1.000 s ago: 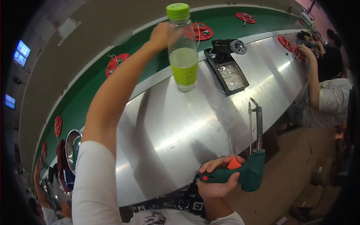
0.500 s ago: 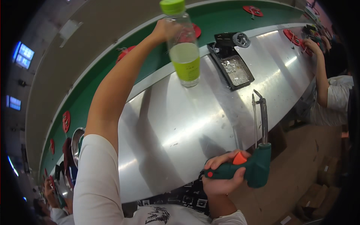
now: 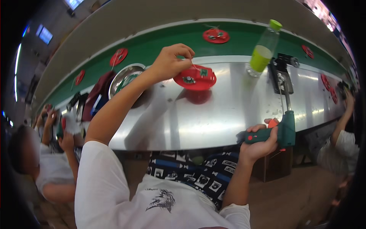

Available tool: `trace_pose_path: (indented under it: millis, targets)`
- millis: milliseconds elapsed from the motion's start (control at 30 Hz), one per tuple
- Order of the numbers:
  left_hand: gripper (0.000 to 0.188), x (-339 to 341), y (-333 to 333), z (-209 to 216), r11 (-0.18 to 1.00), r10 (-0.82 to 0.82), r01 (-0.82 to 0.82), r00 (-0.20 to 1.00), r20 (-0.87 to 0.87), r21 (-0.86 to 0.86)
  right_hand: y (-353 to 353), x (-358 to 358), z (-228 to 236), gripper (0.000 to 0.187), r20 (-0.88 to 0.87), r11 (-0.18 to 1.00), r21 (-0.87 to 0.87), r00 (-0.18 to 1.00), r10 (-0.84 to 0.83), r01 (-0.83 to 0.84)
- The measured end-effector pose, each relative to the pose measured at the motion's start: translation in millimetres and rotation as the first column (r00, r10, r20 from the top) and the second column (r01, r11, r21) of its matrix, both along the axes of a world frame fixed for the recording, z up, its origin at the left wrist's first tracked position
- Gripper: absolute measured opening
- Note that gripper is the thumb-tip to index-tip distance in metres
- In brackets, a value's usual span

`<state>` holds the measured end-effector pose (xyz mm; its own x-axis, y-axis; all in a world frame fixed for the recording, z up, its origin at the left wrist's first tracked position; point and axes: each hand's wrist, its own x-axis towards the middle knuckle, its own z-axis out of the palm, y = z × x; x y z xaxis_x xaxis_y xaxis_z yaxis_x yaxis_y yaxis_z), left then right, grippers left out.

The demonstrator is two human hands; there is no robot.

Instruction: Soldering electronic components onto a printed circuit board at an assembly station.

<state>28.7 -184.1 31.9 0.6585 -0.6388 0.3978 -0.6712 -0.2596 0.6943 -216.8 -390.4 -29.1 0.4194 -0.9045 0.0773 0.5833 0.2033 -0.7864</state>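
Left hand (image 3: 172, 61) holds a red disc (image 3: 198, 82), right hand (image 3: 259, 147) a soldering gun (image 3: 287, 128), near a lime-labelled bottle (image 3: 260, 57).

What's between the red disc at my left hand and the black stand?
In the head view, a bottle stands between the red disc and the black stand.

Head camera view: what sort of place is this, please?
Probably a factory assembly line: red discs sit spaced along a green strip, people work on both sides, and a green soldering gun is held.
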Motion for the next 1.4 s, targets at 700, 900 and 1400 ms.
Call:
trace_pose_path:
  millis: [700, 900, 1400]
  targets:
    - [0.010, -99, 83, -77, 0.995, -0.048, 0.004, 0.900, 0.434, 0.104, 40, 18, -7, 0.031, -0.262, 0.899, -0.111, 0.885, 0.384, -0.423]
    - [0.012, -97, 87, -79, 0.996, -0.064, 0.038, 0.927, 0.370, 0.077, 43, 17, -6, 0.032, -0.318, 0.919, -0.149, 0.897, 0.306, -0.366]
    - [0.014, -21, 176, -59, 0.699, 0.486, -0.563, 0.826, 0.284, 0.440, 42, 18, -9, 0.034, -0.343, 0.913, -0.171, 0.891, 0.298, -0.371]
